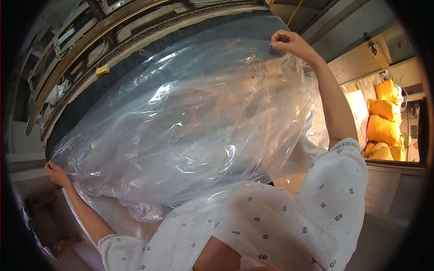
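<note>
A large sheet of clear plastic film (181, 122) spreads across a dark tabletop (181, 38), wrinkled and full of bright reflections. Its near side hangs in folds by my body. At the far left, my left hand (56, 175) pinches the film's corner between thumb and fingers, with that arm stretched out low. My right hand (291, 44) is at the far right side, fingers curled and pinched on the film's edge. Between the two hands the film lies loosely stretched.
A wooden frame with slats (90, 36) runs along the table's far left side. A small yellow block (103, 70) sits on the far edge. To the right, beyond an opening, stacked yellow bundles (384, 128) stand in bright light, below a wooden panel (361, 56).
</note>
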A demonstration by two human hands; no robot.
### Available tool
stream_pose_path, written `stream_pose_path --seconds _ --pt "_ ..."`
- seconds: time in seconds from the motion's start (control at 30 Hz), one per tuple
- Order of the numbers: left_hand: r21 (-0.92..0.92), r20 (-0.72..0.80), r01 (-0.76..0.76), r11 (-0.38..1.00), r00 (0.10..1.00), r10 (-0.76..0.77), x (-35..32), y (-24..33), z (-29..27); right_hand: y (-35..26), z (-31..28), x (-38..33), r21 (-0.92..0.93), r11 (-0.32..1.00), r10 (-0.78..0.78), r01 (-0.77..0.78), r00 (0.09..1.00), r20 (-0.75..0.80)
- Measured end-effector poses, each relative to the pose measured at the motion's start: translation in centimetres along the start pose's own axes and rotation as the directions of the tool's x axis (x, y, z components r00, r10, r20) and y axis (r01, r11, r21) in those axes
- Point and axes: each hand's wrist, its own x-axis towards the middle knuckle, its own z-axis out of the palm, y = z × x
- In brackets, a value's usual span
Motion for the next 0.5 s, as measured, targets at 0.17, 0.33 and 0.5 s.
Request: stream_pose_path --seconds 0.17,0.33,0.5 --pt "-0.018 -0.025 -0.015 1.000 1.000 0.014 -0.1 -2.8 0.4 -1.9 -1.2 2.6 0.203 0.953 0.168 -0.225 0.949 0.265" --pt "-0.044 -0.073 0.024 0.999 0.997 -0.027 0.4 -2.8 0.3 -0.9 0.2 6.6 -0.001 1.000 -0.012 0.012 1.000 -0.009" --pt "-0.777 0.293 0.448 0.442 0.879 -0.376 1.5 -9.2 -4.2 2.2 4.9 10.6 -0.130 0.988 -0.105 0.088 0.986 -0.131"
